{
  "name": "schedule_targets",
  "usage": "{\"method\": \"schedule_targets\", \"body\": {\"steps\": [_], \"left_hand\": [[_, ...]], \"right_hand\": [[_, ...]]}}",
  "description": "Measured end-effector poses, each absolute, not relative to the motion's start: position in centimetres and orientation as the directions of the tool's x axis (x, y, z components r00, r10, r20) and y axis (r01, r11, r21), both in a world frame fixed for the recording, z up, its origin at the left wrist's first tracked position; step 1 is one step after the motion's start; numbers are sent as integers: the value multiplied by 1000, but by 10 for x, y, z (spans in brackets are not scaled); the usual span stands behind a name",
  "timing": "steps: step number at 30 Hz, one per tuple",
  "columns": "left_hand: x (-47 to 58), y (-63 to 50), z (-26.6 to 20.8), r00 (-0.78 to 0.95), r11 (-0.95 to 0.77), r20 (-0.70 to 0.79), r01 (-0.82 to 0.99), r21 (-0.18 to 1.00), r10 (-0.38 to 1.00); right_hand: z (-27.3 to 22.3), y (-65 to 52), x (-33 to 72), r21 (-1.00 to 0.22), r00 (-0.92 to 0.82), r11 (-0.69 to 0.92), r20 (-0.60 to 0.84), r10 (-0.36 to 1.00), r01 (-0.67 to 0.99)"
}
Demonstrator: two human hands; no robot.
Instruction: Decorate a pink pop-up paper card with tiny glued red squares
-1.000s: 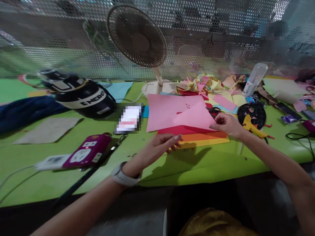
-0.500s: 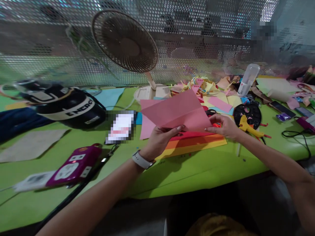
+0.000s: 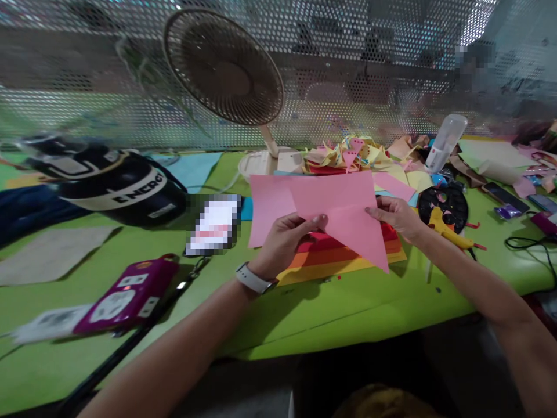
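A sheet of pink paper [image 3: 343, 200] is raised off the table between my two hands. My left hand [image 3: 291, 235], with a white watch strap [image 3: 255, 278] at the wrist, pinches its lower left edge between thumb and fingers. My right hand [image 3: 398, 215] grips the right edge, thumb in front. One pointed corner of the sheet hangs down between the hands. Behind it on the left another pink sheet [image 3: 270, 203] shows. Under my hands lie sheets of red, orange and yellow paper [image 3: 304, 270], partly covered.
A fan [image 3: 235, 75] stands at the back against a perforated metal screen. To the left are a black bottle [image 3: 126, 186], a purple power strip [image 3: 126, 296] and a badge [image 3: 213, 223]. On the right lie a yellow glue gun [image 3: 450, 229], a black round tray [image 3: 444, 203] and paper scraps [image 3: 348, 154].
The pink sheet has turned from a tilted position to face me more, with one corner now pointing down. My right hand has risen along its right edge. The left grip stays alike.
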State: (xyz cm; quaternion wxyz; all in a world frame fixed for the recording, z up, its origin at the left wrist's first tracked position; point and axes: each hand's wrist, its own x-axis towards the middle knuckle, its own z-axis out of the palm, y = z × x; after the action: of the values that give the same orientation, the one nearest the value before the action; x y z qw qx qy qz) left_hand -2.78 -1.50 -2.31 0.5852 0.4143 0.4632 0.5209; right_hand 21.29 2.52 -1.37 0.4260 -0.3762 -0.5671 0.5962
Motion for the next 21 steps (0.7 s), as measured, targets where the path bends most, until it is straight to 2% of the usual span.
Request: {"method": "schedule_targets", "body": {"steps": [4,12,21], "left_hand": [[-24,-18,-20,98,140,-121,-219,966,988],[-24,-20,-21,80,128,-111,-259,957,991],[-30,-20,-25,97,55,-45,-99,994,994]], "right_hand": [[-13,25,214,-994,-330,20,54,943,-105],[-20,26,222,-998,-312,-18,2,950,-58],[-21,21,222,-997,-359,-61,-43,932,-38]]}}
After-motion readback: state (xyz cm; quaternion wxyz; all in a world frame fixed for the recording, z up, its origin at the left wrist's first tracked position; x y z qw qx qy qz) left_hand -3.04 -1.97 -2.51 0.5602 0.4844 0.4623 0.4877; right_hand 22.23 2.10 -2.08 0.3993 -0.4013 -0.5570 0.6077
